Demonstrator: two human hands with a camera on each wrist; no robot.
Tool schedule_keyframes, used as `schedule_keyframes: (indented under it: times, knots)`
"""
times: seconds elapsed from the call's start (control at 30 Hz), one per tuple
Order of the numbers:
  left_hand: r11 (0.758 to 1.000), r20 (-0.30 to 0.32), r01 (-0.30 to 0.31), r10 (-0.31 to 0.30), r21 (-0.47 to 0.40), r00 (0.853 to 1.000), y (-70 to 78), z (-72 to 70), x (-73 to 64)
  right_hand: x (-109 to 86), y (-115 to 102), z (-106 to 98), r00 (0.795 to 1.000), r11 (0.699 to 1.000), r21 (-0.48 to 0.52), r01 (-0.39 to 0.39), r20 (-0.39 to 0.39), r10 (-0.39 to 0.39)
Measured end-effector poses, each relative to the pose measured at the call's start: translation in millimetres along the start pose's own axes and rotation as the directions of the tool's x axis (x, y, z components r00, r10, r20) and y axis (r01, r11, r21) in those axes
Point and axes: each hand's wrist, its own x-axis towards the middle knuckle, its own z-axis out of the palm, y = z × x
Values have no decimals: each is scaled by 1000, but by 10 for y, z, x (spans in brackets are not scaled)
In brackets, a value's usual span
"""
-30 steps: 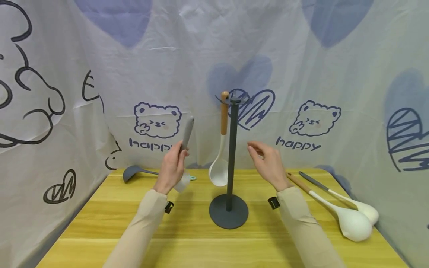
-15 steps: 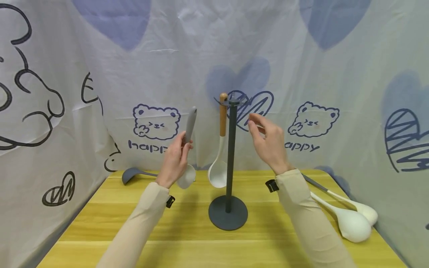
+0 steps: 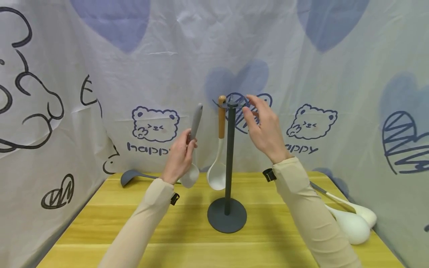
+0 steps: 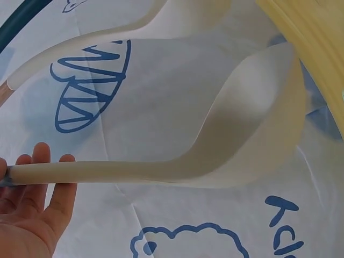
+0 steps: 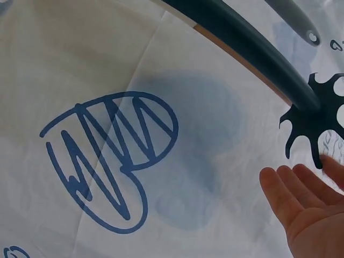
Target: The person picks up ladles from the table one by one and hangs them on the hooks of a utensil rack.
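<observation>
My left hand [image 3: 179, 156] grips the grey handle [image 3: 197, 121] of a white ladle, held up left of a dark utensil stand [image 3: 230, 160]. In the left wrist view its deep bowl [image 4: 252, 123] hangs beyond my fingers. A second white ladle with a wooden handle [image 3: 221, 123] hangs from the left side of the stand's top. My right hand [image 3: 264, 130] is raised on the stand's right side, fingers loosely bent. Its fingertips are right at the hooks of the notched top plate [image 5: 317, 115]; the right wrist view shows nothing in the palm.
A dark grey ladle [image 3: 130, 177] lies at the table's back left, its handle partly hidden behind my left hand. Two white ladles, one nearer [image 3: 355, 229] and one behind [image 3: 366, 214], lie at the right edge. A printed cloth [image 3: 187, 82] closes off the back and sides.
My right hand has risen from mid-pole height to the stand's top plate. My left hand has brought the grey-handled ladle up slightly and right, closer to the stand.
</observation>
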Motion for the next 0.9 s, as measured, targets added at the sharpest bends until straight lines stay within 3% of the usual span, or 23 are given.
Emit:
schedule_keyframes:
  times: [0.23,0.43,0.9]
  knots:
    - [999,-25,-3,2,-45,1000,46,44,46,75,-3,-29,999,999,-19,33,19,-33]
    - [995,-55,36,-42,-92,998,68,63,49,104,20,-19,999,999,-39,29,38,-28]
    - [994,-71,50,-57,-97,996,239,61,184,132,-9,28,999,999,-32,29,41,-28]
